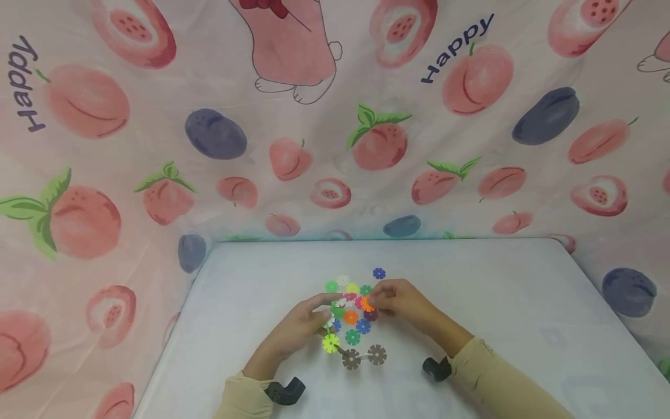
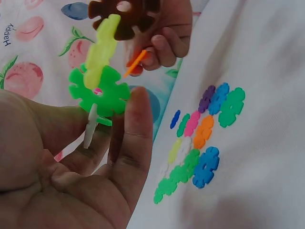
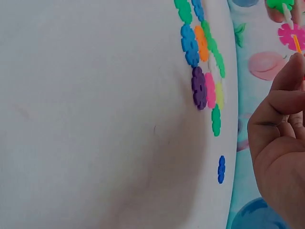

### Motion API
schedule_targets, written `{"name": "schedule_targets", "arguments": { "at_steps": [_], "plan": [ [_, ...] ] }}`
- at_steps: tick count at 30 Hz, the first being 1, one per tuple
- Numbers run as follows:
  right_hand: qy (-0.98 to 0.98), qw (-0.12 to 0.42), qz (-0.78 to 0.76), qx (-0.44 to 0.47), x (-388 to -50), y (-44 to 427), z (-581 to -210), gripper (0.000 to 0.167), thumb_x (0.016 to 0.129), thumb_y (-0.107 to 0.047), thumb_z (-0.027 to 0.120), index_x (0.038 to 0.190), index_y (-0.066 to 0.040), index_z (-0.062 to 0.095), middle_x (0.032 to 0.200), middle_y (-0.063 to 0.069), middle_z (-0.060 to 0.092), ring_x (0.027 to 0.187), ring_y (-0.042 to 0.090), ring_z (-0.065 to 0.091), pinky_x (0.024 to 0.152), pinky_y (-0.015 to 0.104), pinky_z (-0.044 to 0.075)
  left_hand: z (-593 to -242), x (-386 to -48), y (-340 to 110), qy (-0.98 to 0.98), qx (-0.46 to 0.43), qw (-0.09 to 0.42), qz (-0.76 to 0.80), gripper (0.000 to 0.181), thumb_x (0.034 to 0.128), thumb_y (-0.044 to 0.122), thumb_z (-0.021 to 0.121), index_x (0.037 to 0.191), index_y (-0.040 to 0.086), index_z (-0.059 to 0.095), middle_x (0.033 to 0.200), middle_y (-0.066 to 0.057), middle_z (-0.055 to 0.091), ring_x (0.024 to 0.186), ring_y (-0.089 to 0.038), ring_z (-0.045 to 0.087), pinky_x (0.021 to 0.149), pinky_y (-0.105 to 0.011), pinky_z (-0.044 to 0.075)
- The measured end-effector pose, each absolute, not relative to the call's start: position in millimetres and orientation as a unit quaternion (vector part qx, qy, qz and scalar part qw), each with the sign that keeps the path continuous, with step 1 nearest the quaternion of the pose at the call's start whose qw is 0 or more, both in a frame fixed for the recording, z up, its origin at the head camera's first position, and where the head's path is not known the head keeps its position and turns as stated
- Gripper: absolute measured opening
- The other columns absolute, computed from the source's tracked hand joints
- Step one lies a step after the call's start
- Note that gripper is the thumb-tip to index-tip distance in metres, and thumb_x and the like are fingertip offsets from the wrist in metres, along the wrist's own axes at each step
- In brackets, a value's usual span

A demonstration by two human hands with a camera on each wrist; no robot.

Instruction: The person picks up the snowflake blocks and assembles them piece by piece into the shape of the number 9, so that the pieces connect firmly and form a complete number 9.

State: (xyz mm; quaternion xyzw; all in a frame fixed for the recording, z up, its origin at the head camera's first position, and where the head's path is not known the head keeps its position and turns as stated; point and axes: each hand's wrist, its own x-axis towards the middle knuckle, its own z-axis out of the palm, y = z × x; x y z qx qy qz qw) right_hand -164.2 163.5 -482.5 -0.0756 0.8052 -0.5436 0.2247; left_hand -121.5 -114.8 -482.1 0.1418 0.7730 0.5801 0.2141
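Observation:
My left hand point(image 1: 298, 327) grips a joined chain of notched plastic discs by its green disc point(image 2: 102, 95). A white disc point(image 2: 90, 126) shows edge-on by its fingers. From the green disc the chain runs through a yellow disc point(image 1: 331, 343) to brown discs point(image 1: 351, 359), which hang toward me. My right hand point(image 1: 405, 302) pinches an orange disc point(image 1: 368, 303) between thumb and fingers. Close to the orange disc is a pink disc point(image 3: 288, 36); whether the two touch cannot be told.
Several loose discs lie on the white table point(image 1: 251, 273) beyond and below the hands, among them an orange one point(image 1: 350, 317), a purple one point(image 3: 199, 88) and a blue one point(image 1: 379, 273) farther back. Black wrist devices point(image 1: 287, 391) sit at both cuffs. Fruit-printed cloth point(image 1: 314, 134) hangs behind.

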Motion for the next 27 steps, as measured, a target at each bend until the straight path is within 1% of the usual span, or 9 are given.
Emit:
{"name": "schedule_targets", "arguments": {
  "at_steps": [2,5,11,18,21,27],
  "plan": [
    [0.8,0.226,-0.552,-0.07,-164.5,163.0,-482.3,0.02,0.093,-0.03,0.075,0.101,-0.012,0.073,0.087,0.016,0.069,0.078,0.023,0.06,0.074,0.033,0.053,-484.3,-122.0,-114.7,0.773,0.146,0.214,0.579,0.04,0.1073,0.021,0.051,0.146,0.028,0.054,0.149,-0.012,0.053,0.099,-0.021,0.066,0.085,-0.036,0.058],
    [0.795,0.228,-0.558,-0.064,-164.6,162.3,-481.4,0.024,0.092,-0.032,0.076,0.101,-0.011,0.073,0.087,0.019,0.069,0.077,0.023,0.06,0.074,0.032,0.053,-486.2,-122.1,-114.2,0.774,0.152,0.214,0.577,0.04,0.107,0.02,0.051,0.146,0.029,0.054,0.146,-0.012,0.056,0.095,-0.018,0.065,0.083,-0.035,0.058],
    [0.792,0.228,-0.563,-0.055,-163.9,161.2,-478.0,0.022,0.093,-0.029,0.075,0.102,-0.009,0.073,0.091,0.023,0.069,0.077,0.024,0.06,0.073,0.031,0.053,-486.8,-121.2,-112.9,0.78,0.158,0.215,0.565,0.041,0.1073,0.02,0.05,0.146,0.034,0.054,0.144,-0.013,0.058,0.092,-0.017,0.067,0.084,-0.039,0.059],
    [0.787,0.223,-0.573,-0.048,-162.8,160.4,-476.0,0.023,0.094,-0.027,0.073,0.104,-0.006,0.071,0.087,0.017,0.068,0.079,0.027,0.061,0.073,0.032,0.053,-484.2,-119.8,-111.7,0.781,0.155,0.217,0.565,0.041,0.1075,0.019,0.05,0.145,0.035,0.055,0.142,-0.014,0.059,0.092,-0.018,0.067,0.085,-0.04,0.059],
    [0.781,0.225,-0.581,-0.044,-162.9,160.4,-475.8,0.023,0.095,-0.026,0.072,0.104,-0.005,0.071,0.088,0.018,0.068,0.08,0.028,0.061,0.074,0.032,0.053,-483.3,-119.2,-111.7,0.78,0.15,0.222,0.566,0.041,0.1075,0.02,0.05,0.144,0.038,0.055,0.14,-0.014,0.06,0.093,-0.019,0.067,0.086,-0.041,0.058],
    [0.772,0.229,-0.592,-0.034,-163.2,159.5,-476.6,0.022,0.095,-0.023,0.072,0.104,-0.003,0.07,0.092,0.019,0.069,0.078,0.023,0.063,0.077,0.031,0.057,-482.9,-118.9,-111.6,0.776,0.148,0.229,0.568,0.04,0.1072,0.02,0.051,0.143,0.039,0.056,0.138,-0.013,0.062,0.091,-0.019,0.068,0.086,-0.038,0.055]
  ]
}}
